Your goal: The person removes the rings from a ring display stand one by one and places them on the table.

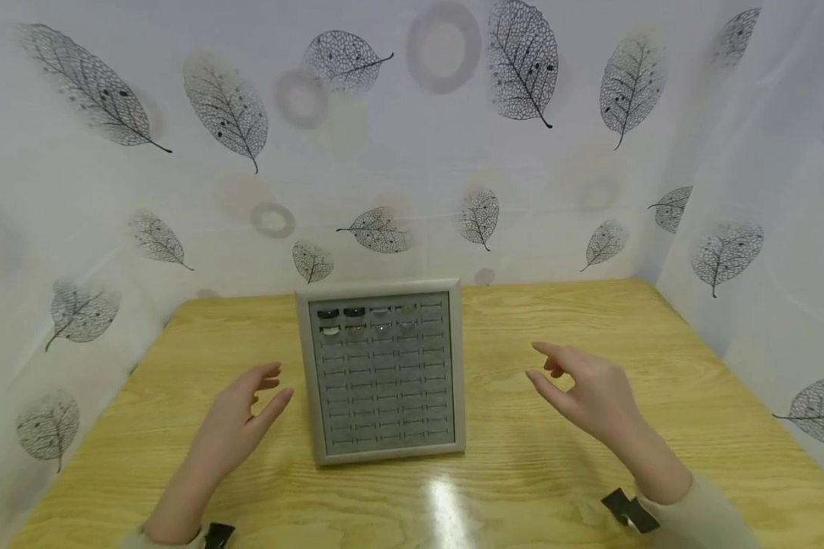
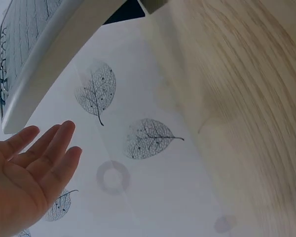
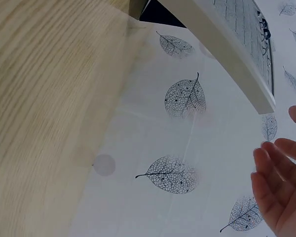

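Observation:
A ring display board (image 1: 386,381) with a pale frame and a grey slotted pad stands tilted back on the table. Several rings (image 1: 355,313) fill slots in its top two rows, some dark, some light; the lower slots hold none. To the board's left, my left hand (image 1: 236,423) hovers with loosely bent fingers, apart from the frame (image 2: 49,64) and holding nothing. My right hand (image 1: 593,393) is off to the right, farther from the board, also with relaxed fingers and nothing in them. The left wrist view shows the left palm (image 2: 19,182) near the frame's edge.
The wooden table (image 1: 542,488) reaches out on both sides of the board. A white cloth (image 1: 412,152) printed with dark leaves hangs behind it and along the sides. A dark support (image 3: 160,15) shows behind the board. Black straps (image 1: 630,511) sit at the wrists.

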`<state>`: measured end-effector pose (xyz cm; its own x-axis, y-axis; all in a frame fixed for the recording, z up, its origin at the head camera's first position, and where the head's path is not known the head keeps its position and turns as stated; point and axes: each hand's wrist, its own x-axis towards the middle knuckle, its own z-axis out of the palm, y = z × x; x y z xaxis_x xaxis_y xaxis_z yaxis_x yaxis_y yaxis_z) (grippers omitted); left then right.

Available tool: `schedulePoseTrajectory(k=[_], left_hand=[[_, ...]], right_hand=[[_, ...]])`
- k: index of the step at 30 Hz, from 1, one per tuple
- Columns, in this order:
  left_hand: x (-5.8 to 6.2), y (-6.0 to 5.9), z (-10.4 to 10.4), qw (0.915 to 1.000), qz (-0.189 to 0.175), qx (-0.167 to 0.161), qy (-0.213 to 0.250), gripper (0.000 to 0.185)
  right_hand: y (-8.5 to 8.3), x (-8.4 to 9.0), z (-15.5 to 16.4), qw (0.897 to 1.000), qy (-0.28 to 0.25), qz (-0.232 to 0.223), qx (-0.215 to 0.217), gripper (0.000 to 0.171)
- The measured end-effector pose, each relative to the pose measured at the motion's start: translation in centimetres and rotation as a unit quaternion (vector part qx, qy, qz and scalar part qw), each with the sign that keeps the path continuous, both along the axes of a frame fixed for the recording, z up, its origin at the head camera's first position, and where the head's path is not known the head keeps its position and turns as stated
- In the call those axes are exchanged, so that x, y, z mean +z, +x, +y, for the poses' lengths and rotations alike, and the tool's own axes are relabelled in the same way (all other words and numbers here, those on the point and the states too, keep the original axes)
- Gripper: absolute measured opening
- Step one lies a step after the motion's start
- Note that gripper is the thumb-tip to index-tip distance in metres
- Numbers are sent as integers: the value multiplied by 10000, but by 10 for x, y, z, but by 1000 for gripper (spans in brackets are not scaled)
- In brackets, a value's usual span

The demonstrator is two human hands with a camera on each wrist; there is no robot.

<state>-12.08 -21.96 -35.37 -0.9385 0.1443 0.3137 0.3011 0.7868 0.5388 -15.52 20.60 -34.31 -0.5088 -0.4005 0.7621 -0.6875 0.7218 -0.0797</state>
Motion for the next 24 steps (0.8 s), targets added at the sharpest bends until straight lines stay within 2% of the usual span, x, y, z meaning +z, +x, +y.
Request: schedulePoseTrajectory(k=[7, 13, 15, 18, 22, 24], left_hand=[[-3, -12, 7, 9945, -180, -425, 939, 46], [-5, -23, 11, 9805, -600, -834, 1673, 48], [-5, -26, 12, 9737, -785, -996, 1893, 49], [-6, -30, 11, 9562, -1193, -1209, 2384, 54], [-10, -36, 9, 9330, -1634, -1325, 2920, 60], [-13, -39, 8, 9266, -1762, -1374, 3024, 63]], right_hand=[[-15, 7, -17, 9953, -386, 352, 815, 47], [-26, 15, -34, 9893, -504, 376, 1318, 45], [-29, 18, -40, 9867, -538, 356, 1489, 44], [-34, 22, -49, 9830, -569, 354, 1711, 42], [-41, 27, -60, 9779, -614, 294, 1978, 40], [-45, 29, -65, 9767, -607, 237, 2043, 40]])
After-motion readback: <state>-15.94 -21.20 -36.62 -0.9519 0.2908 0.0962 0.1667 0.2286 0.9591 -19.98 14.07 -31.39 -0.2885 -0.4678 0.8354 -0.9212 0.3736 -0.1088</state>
